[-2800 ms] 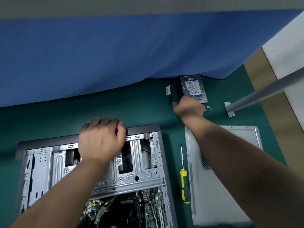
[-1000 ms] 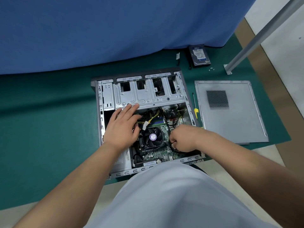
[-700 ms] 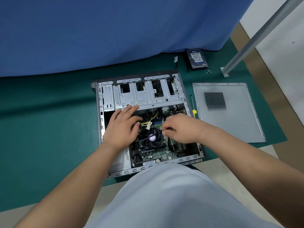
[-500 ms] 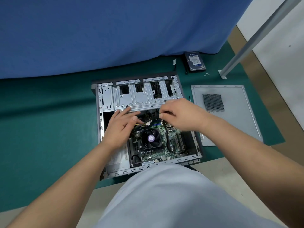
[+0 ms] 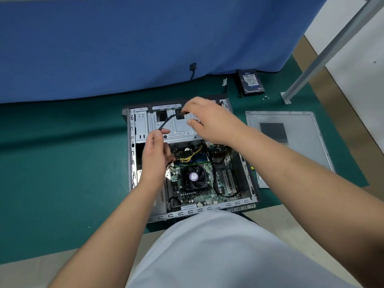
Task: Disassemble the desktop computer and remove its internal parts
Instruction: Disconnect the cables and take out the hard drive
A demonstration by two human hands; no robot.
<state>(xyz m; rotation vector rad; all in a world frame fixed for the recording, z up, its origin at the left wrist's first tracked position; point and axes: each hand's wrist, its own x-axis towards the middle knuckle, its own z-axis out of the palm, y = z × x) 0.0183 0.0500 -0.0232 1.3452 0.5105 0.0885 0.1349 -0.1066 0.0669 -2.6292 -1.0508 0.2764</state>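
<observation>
Both hands now pinch the black cable (image 5: 166,121): your left hand (image 5: 154,156) mid-run, your right hand (image 5: 204,119) at its plug, lifted from the motherboard (image 5: 193,179) (freed, I'd judge) above the open case (image 5: 133,163).

Blue cloth (image 5: 124,44) behind, green mat (image 5: 52,163), slanted metal pole (image 5: 332,44) at right
</observation>
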